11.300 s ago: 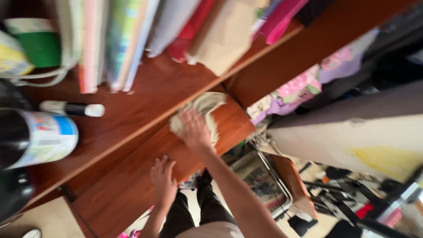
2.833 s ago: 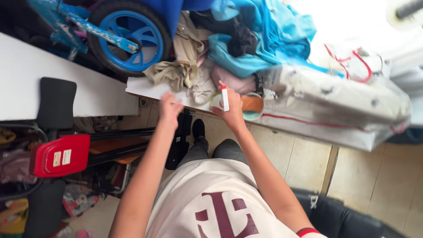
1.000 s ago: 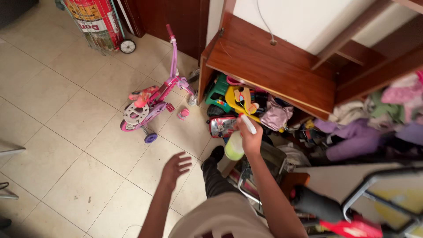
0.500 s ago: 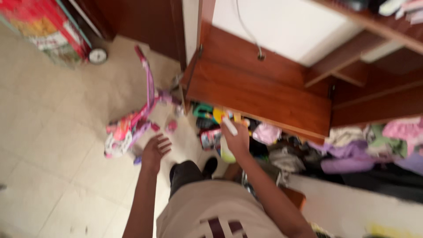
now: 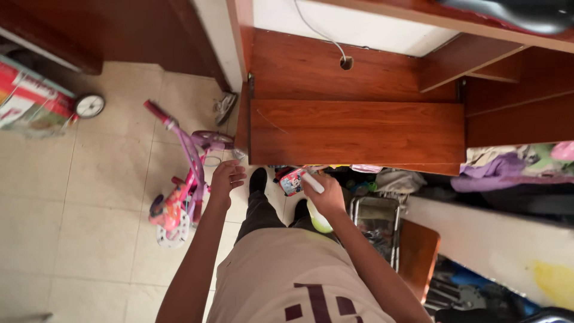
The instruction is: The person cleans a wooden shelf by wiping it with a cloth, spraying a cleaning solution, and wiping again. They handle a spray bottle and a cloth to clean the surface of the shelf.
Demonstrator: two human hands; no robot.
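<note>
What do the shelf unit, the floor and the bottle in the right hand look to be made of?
Shelf unit: reddish-brown wood or wood-look laminate, smooth with a soft sheen. Floor: pale glazed tiles, shown by the grout lines. Spray bottle in the right hand: likely plastic, translucent yellow-green body, white nozzle.

We see reddish-brown wood on the shelf (image 5: 356,130), with a white wall panel (image 5: 359,27) above it. The floor tiles (image 5: 89,209) are pale cream. The small tricycle (image 5: 182,185) is pink and purple with a white wheel. The spray bottle (image 5: 317,206) in our right hand (image 5: 326,194) is yellow-green with a white nozzle. Our shirt (image 5: 287,275) is beige with dark maroon blocks, our trousers (image 5: 263,212) black.
</note>
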